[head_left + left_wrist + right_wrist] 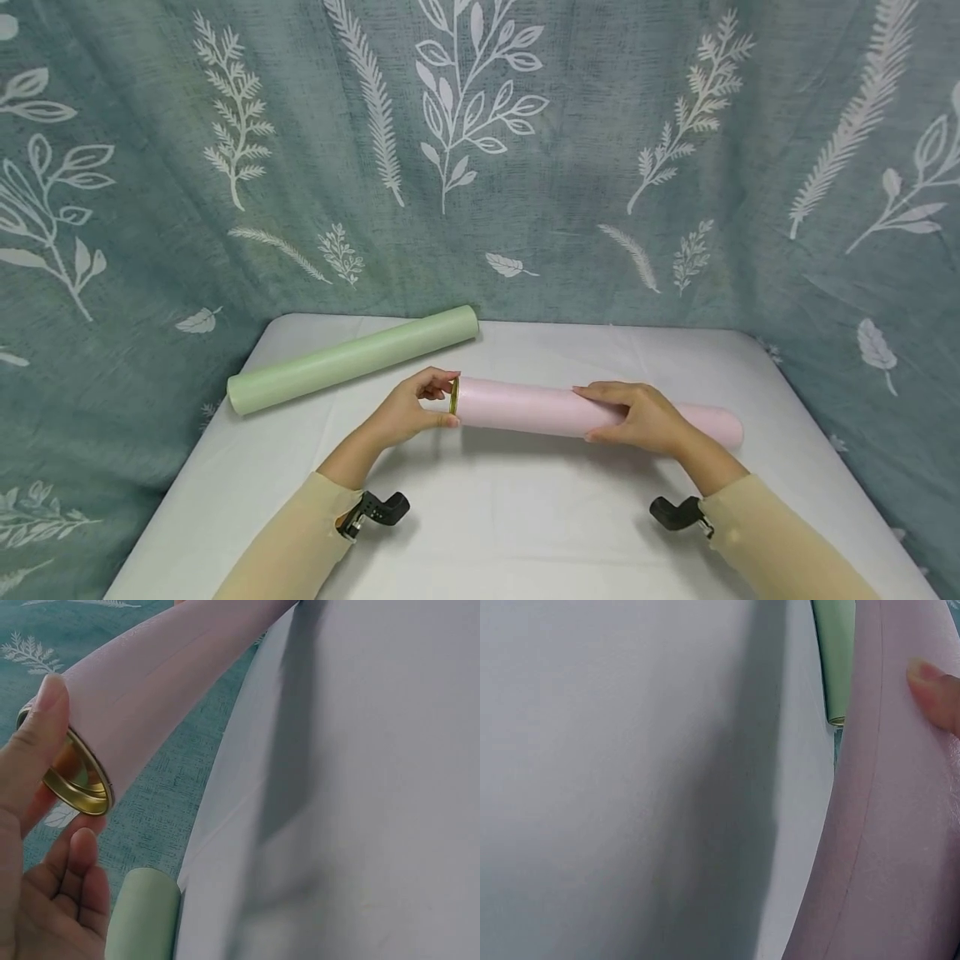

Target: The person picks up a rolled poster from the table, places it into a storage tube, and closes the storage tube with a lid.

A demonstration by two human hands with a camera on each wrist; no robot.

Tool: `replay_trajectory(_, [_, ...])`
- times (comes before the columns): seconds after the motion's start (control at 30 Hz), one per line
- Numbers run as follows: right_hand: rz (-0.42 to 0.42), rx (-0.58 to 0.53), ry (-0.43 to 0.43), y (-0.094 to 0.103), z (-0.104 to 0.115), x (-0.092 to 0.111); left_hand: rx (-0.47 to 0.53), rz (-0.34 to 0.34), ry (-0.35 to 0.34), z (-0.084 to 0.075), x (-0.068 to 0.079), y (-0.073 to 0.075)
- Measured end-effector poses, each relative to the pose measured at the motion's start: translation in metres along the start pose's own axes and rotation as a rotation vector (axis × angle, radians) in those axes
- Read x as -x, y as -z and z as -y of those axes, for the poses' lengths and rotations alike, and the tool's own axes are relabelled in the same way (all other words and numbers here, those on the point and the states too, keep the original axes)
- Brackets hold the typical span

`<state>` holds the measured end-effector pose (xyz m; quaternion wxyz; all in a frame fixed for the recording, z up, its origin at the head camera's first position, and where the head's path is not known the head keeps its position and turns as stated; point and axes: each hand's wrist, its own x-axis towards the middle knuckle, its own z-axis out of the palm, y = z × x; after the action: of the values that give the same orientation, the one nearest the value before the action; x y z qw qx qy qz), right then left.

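Observation:
A long pink tube [517,406] is held in the air above the white table, lying nearly level across the head view. My right hand [641,418] grips it around the middle, thumb on the near side. At the tube's left end, my left hand [416,408] pinches the gold metal rim [453,396] between thumb and fingers. In the left wrist view that end shows a recessed gold inside [86,791], with the thumb on one side and fingertips at the lower edge. The right wrist view shows the right thumb [934,694] pressed on the pink surface.
A similar green tube [352,358] lies slantwise at the back left of the white-covered table [525,517]. Behind and beside the table hangs a teal curtain [570,167] with white leaf prints. Both forearms wear beige sleeves with black wrist mounts [375,510].

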<state>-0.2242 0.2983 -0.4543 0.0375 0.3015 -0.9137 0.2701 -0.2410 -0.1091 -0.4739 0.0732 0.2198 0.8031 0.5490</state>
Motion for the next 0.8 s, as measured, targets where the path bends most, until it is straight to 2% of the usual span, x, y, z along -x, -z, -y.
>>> replay_trajectory(0.5, [0.027,0.044,0.033,0.008,0.003,0.000,-0.077,0.039,-0.052,-0.005,0.002,0.004])
replay_trajectory(0.8, [-0.015,0.118,0.062,0.016,0.003,-0.001,-0.117,0.072,-0.065,-0.008,0.003,0.007])
